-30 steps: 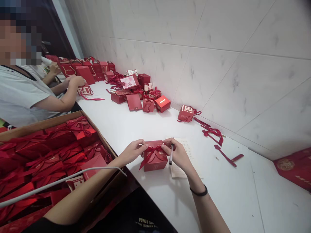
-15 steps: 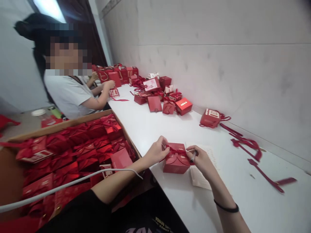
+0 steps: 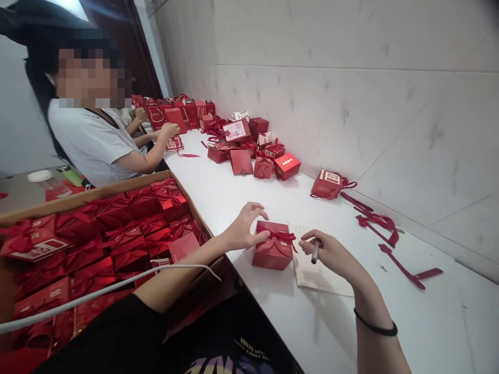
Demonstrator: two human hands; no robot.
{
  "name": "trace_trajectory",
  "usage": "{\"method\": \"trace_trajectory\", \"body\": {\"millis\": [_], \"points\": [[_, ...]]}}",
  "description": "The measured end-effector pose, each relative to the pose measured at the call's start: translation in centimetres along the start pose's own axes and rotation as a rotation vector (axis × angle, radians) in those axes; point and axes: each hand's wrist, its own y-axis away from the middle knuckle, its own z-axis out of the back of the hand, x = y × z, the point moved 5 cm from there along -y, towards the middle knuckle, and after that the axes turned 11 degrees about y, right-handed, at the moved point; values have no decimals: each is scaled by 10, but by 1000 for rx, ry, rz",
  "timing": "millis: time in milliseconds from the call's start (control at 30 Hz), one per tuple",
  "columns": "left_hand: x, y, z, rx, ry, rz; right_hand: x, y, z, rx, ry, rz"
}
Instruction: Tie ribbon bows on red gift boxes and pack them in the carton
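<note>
A red gift box (image 3: pixel 271 254) with a dark red ribbon bow (image 3: pixel 278 235) across its top sits on the white table. My left hand (image 3: pixel 245 228) is at its left side, fingers curved apart, the thumb lying over the left end of the bow; whether it presses on the box I cannot tell. To the right of the box, my right hand (image 3: pixel 331 252) is raised just off the bow and holds a grey pen (image 3: pixel 315 252) between its fingers. Under that hand, beside the box, lies a cream printed sheet or booklet (image 3: pixel 315 275).
At left a carton (image 3: pixel 128 188) is packed with ribboned red boxes; a white cable (image 3: pixel 117 287) crosses in front. More boxes (image 3: pixel 263 166) pile along the wall, with loose ribbons (image 3: pixel 401 267) at right. A co-worker (image 3: pixel 89 140) handles a red box further up the table.
Both hands have come off the bow: my left fingers have spread and lifted, and my right hand has drawn away to the right with the pen. The view has shifted slightly.
</note>
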Motion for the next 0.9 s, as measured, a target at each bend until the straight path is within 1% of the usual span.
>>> {"method": "trace_trajectory", "body": {"millis": [67, 133, 200, 233, 300, 367, 433, 500, 567, 633, 733, 800, 833, 900], "points": [[-12, -4, -9, 221, -101, -85, -2, 3, 8, -39, 30, -7], [-16, -4, -21, 381, -173, -96, -6, 6, 13, -47, 54, -19], [-15, -3, -32, 443, -218, -85, -15, 6, 17, -52, 84, -48], [-14, -2, -35, 445, -236, -83, -22, 5, 18, -58, 105, -72], [-10, 0, -35, 405, -267, -76, -38, 1, 19, -87, 160, -137], [-4, 1, -24, 329, -261, -26, -53, -7, 18, -162, 206, -190], [4, 1, 1, 211, -159, 57, -63, -14, 15, -299, 206, -202], [17, 3, 36, 67, 60, 162, -72, -18, 11, -458, 166, -215], [35, 12, 74, -81, 353, 292, -81, -20, 3, -554, 124, -242], [55, 29, 111, -246, 636, 440, -89, -23, -6, -553, 109, -254], [80, 63, 155, -489, 892, 591, -100, -28, -16, -486, 111, -248], [90, 87, 179, -614, 941, 616, -107, -31, -18, -465, 110, -266], [94, 99, 190, -672, 924, 615, -110, -31, -18, -467, 109, -275], [99, 122, 211, -771, 797, 597, -114, -33, -18, -475, 111, -273]]}}
